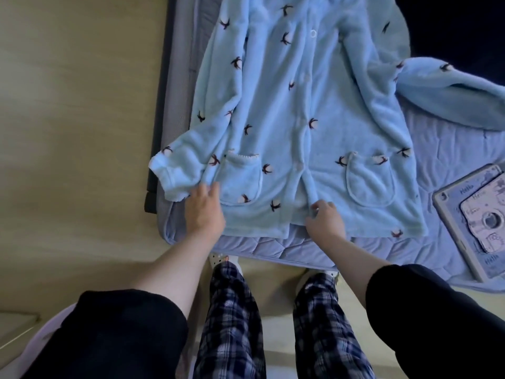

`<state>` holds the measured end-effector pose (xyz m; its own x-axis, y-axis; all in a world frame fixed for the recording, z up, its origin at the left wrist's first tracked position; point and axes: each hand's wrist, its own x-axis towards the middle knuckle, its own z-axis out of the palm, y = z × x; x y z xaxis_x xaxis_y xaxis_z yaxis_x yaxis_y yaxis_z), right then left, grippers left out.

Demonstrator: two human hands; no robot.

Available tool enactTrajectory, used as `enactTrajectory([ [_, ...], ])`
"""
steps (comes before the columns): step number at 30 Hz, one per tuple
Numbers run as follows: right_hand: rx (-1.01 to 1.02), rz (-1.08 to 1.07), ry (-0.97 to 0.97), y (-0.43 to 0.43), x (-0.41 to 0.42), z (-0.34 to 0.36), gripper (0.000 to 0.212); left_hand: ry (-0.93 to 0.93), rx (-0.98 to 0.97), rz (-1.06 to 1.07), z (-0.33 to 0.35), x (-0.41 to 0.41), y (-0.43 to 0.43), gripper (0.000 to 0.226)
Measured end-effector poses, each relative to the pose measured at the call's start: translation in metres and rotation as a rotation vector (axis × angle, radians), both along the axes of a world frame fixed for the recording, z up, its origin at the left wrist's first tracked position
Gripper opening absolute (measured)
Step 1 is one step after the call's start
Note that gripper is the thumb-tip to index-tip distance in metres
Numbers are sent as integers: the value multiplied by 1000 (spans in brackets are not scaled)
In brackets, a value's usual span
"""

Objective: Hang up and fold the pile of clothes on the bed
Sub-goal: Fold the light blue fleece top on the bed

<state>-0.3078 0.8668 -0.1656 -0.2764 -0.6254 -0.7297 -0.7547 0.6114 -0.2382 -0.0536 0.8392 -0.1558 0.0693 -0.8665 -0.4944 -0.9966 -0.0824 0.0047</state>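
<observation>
Fleece nightshirt: spread flat, front up, on the bed, with its hem near the bed's near edge.
Handling: judged light, soft and limp. It will sag wherever unsupported, so hem corners or shoulders suit best.
Left hand: fingers straight, resting on the hem beside the cuff.
Right hand: pinches the front opening at the hem.
Edges: 1 cuff overhangs the bed's side.
Room: a tablet lies on the bed. More blue fleece lies there too, sleeve or separate piece unclear.

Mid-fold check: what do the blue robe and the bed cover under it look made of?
Robe: likely plush fleece with a matte finish, going by its fuzzy nap and thick, soft folds. Bed cover: probably thin quilted fabric, matte lavender, with stitched lines puckering its surface.
</observation>
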Motion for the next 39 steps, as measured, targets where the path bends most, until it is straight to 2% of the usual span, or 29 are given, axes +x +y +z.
enactTrajectory([
  [2,-61,201,110,4,-5,-1,45,130,21,-234,-4,-27,3,47],
  [5,150,611,276,12,-22,-7,91,287,161,-410,-15,-69,12,56],
  [7,226,785,357,18,-34,-14,102,301,298,-455,-24,-92,19,70],
  [9,110,834,369,19,-44,-21,79,259,352,-401,-32,-110,21,68],
  [11,-38,855,337,12,-50,-23,43,269,285,-322,-35,-120,17,52],
  [12,-53,860,304,8,-51,-21,33,313,223,-281,-36,-124,14,45],
  [13,-3,840,240,4,-51,-19,29,388,164,-231,-36,-127,10,42],
  [15,208,770,22,-10,-52,-14,30,522,50,-138,-36,-131,1,50],
  [17,350,645,-171,-29,-59,-11,29,573,-24,-82,-38,-137,-8,60],
  [19,169,500,-187,-52,-73,-13,27,577,-63,-79,-42,-144,-16,61],
  [21,-198,479,-10,-72,-91,-23,36,532,-127,-127,-49,-153,-28,57],
  [22,-308,501,55,-79,-98,-31,43,490,-165,-157,-53,-159,-37,56],
  [26,-343,667,234,-90,-114,-72,56,302,-236,-233,-75,-190,-83,60],
  [28,-515,574,290,-102,-119,-94,48,236,-300,-242,-91,-201,-114,63],
  [31,-778,370,274,-130,-111,-115,22,216,-462,-140,-115,-206,-139,63],
  [33,-881,303,269,-143,-104,-122,13,223,-583,-137,-126,-209,-143,55],
  [35,-939,298,290,-143,-103,-127,14,237,-667,-161,-133,-211,-143,41],
  [39,-960,320,307,-122,-110,-125,13,281,-758,-238,-130,-209,-138,25],
])
